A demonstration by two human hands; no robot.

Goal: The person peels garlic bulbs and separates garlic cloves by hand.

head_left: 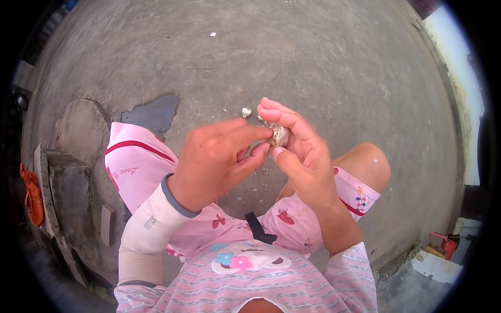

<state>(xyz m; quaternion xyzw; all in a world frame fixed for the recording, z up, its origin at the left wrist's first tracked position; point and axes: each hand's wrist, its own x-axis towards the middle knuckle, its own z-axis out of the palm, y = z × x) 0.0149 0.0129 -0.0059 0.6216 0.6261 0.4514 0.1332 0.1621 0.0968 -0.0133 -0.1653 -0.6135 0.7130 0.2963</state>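
A grey concrete floor (323, 68) spread out beneath the person, with a dark patch (152, 113) at the left and a white wall (453, 44) along the far right. An orange item (32, 195) hung beside a rough concrete block (72, 182). The person sat low, knees apart, in pink patterned trousers (138, 167), with a pale arm sleeve (148, 221) on the left forearm. The garlic bulb (282, 136) was up between both hands, above the floor and in front of the lap. The right hand (309, 161) had its grip closed around the bulb's side, while the left hand (211, 151) pinched its near edge, thumb and forefinger together on it. A smaller pale piece (247, 112) lay on the floor just beyond the hands.
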